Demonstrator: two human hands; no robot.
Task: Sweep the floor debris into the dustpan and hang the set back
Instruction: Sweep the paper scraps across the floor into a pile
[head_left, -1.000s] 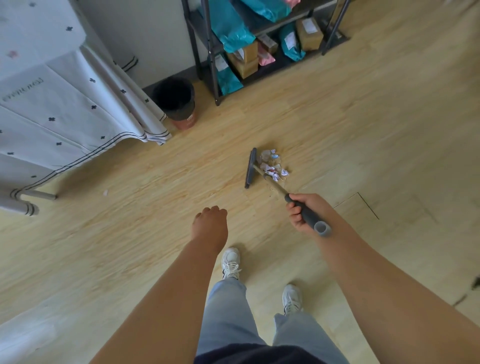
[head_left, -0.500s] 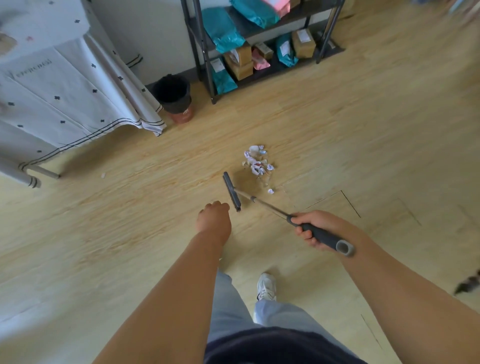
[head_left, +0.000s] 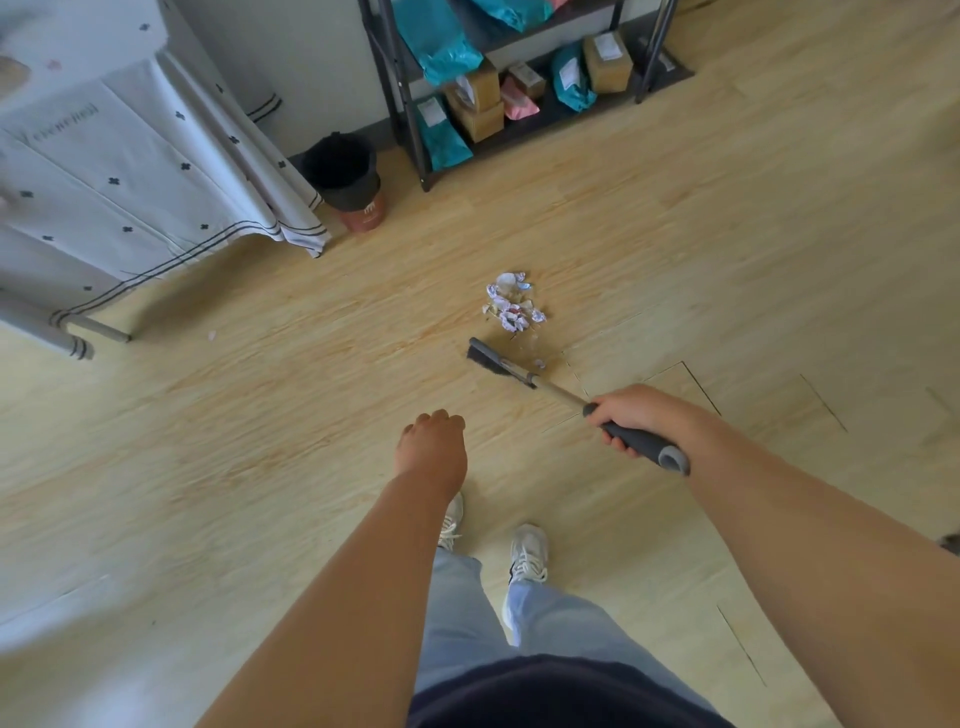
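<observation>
- My right grip (head_left: 641, 415) is closed round the broom (head_left: 550, 388), fingers curled under the dark grey, rubbery-looking sleeve at the handle's top, whose hollow end sticks out behind the palm.
- My left grip (head_left: 434, 447) hangs over the floor (head_left: 208, 467) with its fingers loosely curled under; it holds and touches nothing.
- The broom has a thin, pale shaft that runs down and away to a narrow, dark, bar-shaped head. The head is down at the floor, just short of the debris.
- The debris (head_left: 511, 306) is a small heap of crumpled white, pink and blue scraps on the floor beyond the broom head. One stray scrap (head_left: 540, 364) lies just beside the head.
- The floor is pale wood-grain planking with a soft sheen.
- Further off, a round bin (head_left: 345, 171) with a black liner stands between a white cloth (head_left: 130, 166) printed with small dark clovers and a black metal rack (head_left: 395, 78) holding teal bags and cardboard boxes.
</observation>
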